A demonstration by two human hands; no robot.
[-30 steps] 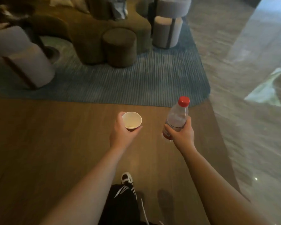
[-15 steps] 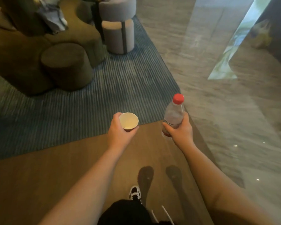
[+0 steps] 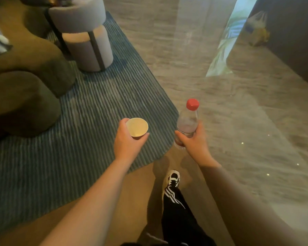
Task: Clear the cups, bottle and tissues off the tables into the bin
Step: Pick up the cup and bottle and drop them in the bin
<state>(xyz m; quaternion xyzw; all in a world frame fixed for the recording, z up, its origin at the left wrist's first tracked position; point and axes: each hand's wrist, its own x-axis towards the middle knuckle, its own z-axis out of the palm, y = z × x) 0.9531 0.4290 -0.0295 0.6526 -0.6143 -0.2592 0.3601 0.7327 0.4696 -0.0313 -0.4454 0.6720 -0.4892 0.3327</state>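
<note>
My left hand (image 3: pixel 126 141) grips a small white paper cup (image 3: pixel 137 127), held upright with its open mouth toward me. To its right, my right hand (image 3: pixel 194 142) is wrapped around the lower part of a clear plastic bottle (image 3: pixel 188 121) with a red cap, also upright. Both are carried in the air at about the same height, roughly a hand's width apart, above the corner of a blue striped rug. No bin, tissues or table show in this view.
The blue striped rug (image 3: pixel 89 107) covers the left floor; pale stone flooring (image 3: pixel 247 121) stretches to the right. A grey round stool (image 3: pixel 85 38) and olive poufs (image 3: pixel 21 103) stand at the upper left. My shoe (image 3: pixel 172 178) steps on brown wood floor below.
The view has swung right and forward: the furniture slid to the left, and the rug's corner and stone floor now lie under my hands. Cup and bottle stay gripped as before.
</note>
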